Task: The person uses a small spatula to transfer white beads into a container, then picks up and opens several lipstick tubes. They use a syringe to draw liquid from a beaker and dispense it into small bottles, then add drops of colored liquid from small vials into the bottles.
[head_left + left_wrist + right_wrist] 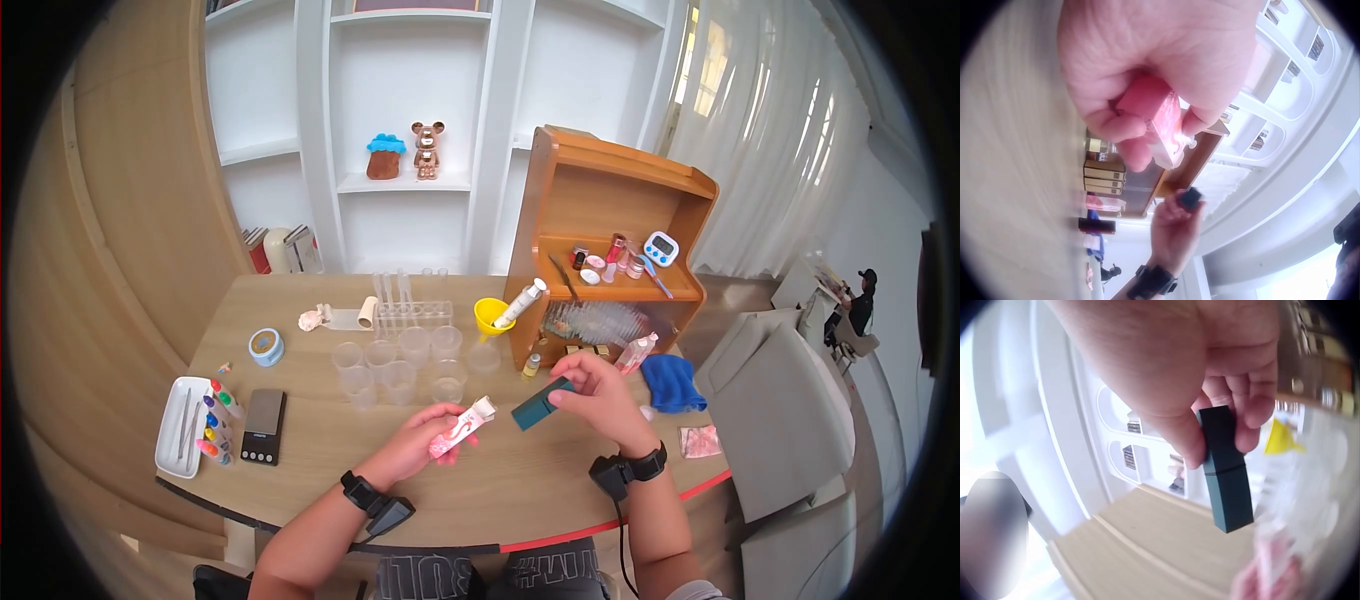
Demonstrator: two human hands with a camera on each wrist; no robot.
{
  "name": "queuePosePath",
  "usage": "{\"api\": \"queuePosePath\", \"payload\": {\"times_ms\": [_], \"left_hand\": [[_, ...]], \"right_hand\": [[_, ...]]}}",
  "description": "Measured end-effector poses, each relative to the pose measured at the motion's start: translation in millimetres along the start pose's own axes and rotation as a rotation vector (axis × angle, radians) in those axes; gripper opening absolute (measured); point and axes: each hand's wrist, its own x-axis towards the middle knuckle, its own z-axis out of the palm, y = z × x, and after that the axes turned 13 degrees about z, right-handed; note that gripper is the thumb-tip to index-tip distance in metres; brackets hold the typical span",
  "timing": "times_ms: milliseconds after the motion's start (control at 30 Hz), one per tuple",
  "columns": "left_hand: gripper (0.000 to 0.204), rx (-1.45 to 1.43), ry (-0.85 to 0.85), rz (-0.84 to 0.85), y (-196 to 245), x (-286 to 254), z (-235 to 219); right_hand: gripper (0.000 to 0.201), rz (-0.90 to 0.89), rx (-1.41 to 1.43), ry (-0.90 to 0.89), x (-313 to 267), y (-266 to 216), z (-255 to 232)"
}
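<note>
My left hand grips a small pink and white box above the front of the table; in the left wrist view thumb and fingers close round its pink end. To the right of it, my right hand holds a slim dark green case between thumb and fingers. The right wrist view shows this case as a long block with a seam across it, its lower part sticking out below the fingertips. Box and case are apart.
Clear cups and a test tube rack stand behind the hands, beside a yellow funnel. A wooden shelf stands back right, a blue cloth right. Scale, markers and white tray lie left.
</note>
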Motion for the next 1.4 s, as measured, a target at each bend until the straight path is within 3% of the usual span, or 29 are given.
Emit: {"api": "queuePosePath", "payload": {"times_ms": [100,233,433,633,733,833,933,1133,1233,1333,1400], "left_hand": [[0.034,0.022,-0.008,-0.006,2,0,2],[0.033,0.068,0.015,-0.025,2,-1,2],[0.033,0.131,0.025,-0.044,3,-2,4],[0.033,0.157,0.067,-0.024,2,0,6],[0.032,0.146,0.091,-0.006,-1,0,5],[0.032,0.109,0.087,0.002,-1,0,5],[0.032,0.043,0.068,-0.026,-1,-1,2],[0.033,0.015,0.01,-0.172,6,-3,7],[0.033,-0.002,-0.003,-0.178,1,-3,5],[0.032,0.007,0.016,-0.175,1,-3,8],[0.033,0.0,0.039,-0.163,1,-2,9]], "right_hand": [[0.027,0.01,0.213,-0.271,9,5,19],[0.03,0.031,0.255,-0.155,31,45,18],[0.03,0.058,0.293,-0.068,33,62,19],[0.032,-0.11,0.328,0.057,32,81,42],[0.034,-0.219,0.128,0.026,29,85,53],[0.039,-0.298,-0.292,-0.005,19,68,57],[0.03,-0.279,-0.032,0.063,21,72,61],[0.022,-0.157,-0.219,-0.163,18,60,51],[0.024,-0.148,-0.171,-0.159,19,73,53],[0.023,-0.187,0.059,-0.207,22,83,59],[0.028,-0.254,-0.045,-0.136,20,78,62]]}}
